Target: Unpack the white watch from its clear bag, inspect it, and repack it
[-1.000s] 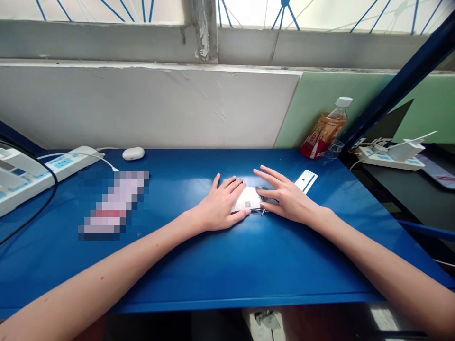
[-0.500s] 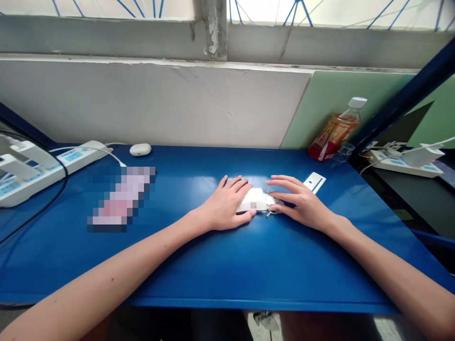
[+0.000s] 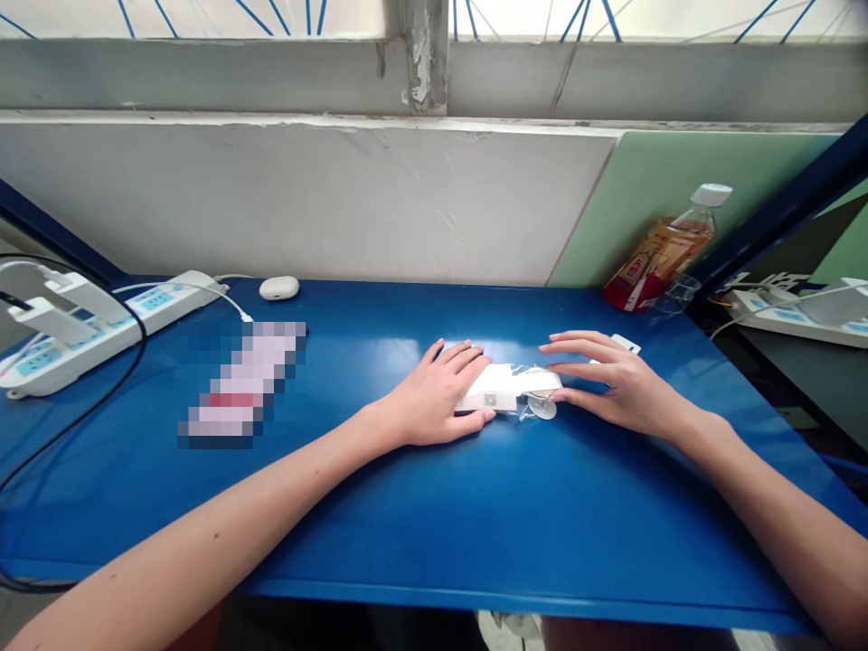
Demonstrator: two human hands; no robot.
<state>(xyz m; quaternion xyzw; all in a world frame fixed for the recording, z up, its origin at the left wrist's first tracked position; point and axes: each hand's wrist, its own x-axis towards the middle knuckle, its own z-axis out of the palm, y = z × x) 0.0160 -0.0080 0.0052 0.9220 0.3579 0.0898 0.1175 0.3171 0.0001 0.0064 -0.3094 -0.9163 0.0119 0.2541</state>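
Observation:
A small white packet [image 3: 494, 389] with a printed code lies on the blue table [image 3: 434, 506], with a clear plastic bag of small parts [image 3: 535, 398] at its right end. My left hand [image 3: 438, 398] lies flat on the packet's left end, fingers stretched out and thumb along its near edge. My right hand [image 3: 614, 384] rests to the right of the bag with fingers stretched out, their tips touching the plastic. A white strip [image 3: 627, 344] shows just behind my right hand.
A drink bottle [image 3: 661, 253] leans at the back right corner. A white earbud case [image 3: 278, 287] and a power strip [image 3: 101, 330] with plugs and cables sit at the back left. A blurred pink-white object [image 3: 240, 384] lies left of centre. Another power strip [image 3: 800, 312] sits beyond the right edge.
My right hand has slid to the right off the packet, uncovering the clear bag of small parts. My left hand stays pressed on the packet. The view has shifted slightly.

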